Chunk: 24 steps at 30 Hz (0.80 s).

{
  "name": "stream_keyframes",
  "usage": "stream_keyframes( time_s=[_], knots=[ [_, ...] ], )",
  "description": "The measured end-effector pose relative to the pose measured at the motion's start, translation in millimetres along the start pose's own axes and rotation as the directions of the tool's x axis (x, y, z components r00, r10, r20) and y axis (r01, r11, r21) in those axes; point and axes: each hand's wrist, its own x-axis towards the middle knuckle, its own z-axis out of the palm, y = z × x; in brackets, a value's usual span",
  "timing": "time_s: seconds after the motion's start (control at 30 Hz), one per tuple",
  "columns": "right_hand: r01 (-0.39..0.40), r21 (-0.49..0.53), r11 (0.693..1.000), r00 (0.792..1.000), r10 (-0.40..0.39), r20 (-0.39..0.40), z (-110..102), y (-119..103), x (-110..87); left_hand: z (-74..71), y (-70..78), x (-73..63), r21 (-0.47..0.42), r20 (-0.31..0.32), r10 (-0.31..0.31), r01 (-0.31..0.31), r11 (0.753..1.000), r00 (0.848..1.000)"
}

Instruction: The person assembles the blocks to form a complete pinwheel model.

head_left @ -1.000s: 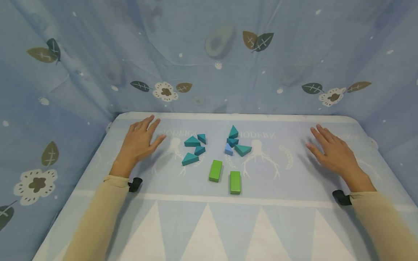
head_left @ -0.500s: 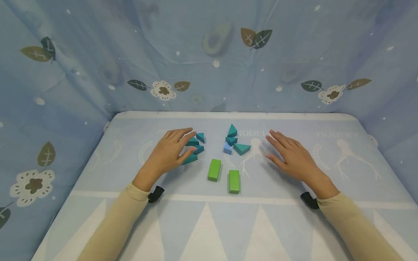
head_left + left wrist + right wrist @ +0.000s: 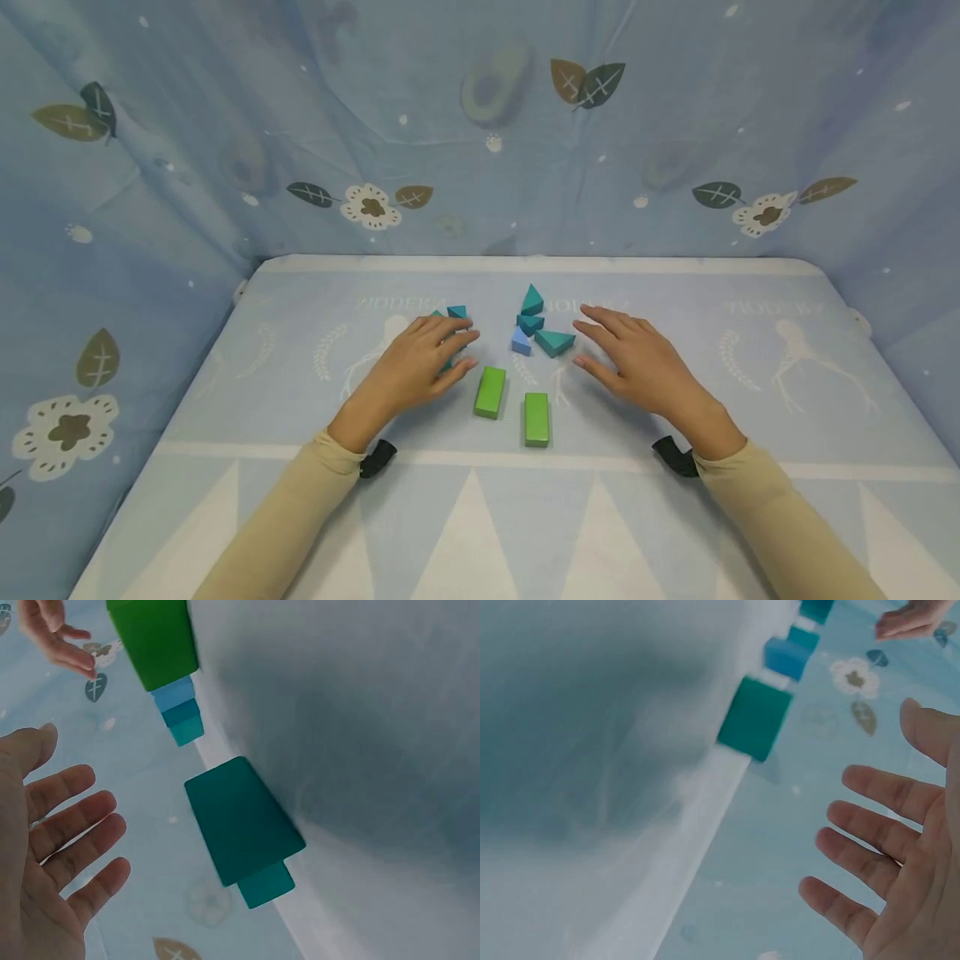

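My left hand [image 3: 418,364] hovers over the left cluster of teal triangular blocks, fingers spread and slightly bent, holding nothing. It hides most of that cluster in the head view; one small teal block [image 3: 457,312] shows beyond the fingers. In the left wrist view a teal block [image 3: 244,821] stands apart from the fingers. My right hand [image 3: 643,367] is just right of the other cluster, its fingers loosely extended and nothing in them. Nearest to it lies a teal triangular block [image 3: 555,342], beside a light blue triangular block [image 3: 521,341], a darker teal block [image 3: 530,324] and a teal upright-pointing triangle [image 3: 532,300].
Two green rectangular blocks [image 3: 490,392] lie on the patterned table [image 3: 480,533] between the hands, nearer the person. A blue printed curtain [image 3: 420,100] hangs behind the table's far edge and along its sides. Black wrist-worn devices sit at both cuffs.
Both hands have moved inward from the table's sides toward the blocks, the left now covering part of the left cluster. The blocks have not visibly moved.
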Motion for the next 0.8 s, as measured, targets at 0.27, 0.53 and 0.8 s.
stream_keyframes(
  time_s=[0.27, 0.53, 0.8],
  knots=[
    [0.147, 0.037, 0.989, 0.989, -0.147, 0.014, 5.8, -21.2, -2.8, 8.2, 2.3, -3.1, -0.045, 0.039, 0.034, -0.032, 0.998, 0.999],
    [0.290, 0.105, 0.951, 0.953, -0.297, 0.054, 12.6, -38.9, -6.2, 7.4, 8.4, -5.5, -0.120, 0.134, 0.047, -0.031, 0.992, 0.990],
    [0.294, 0.092, 0.951, 0.950, -0.301, 0.077, 17.5, -43.0, -7.6, 8.5, 12.1, -3.7, -0.115, 0.158, 0.106, -0.089, 0.989, 0.982]
  ],
)
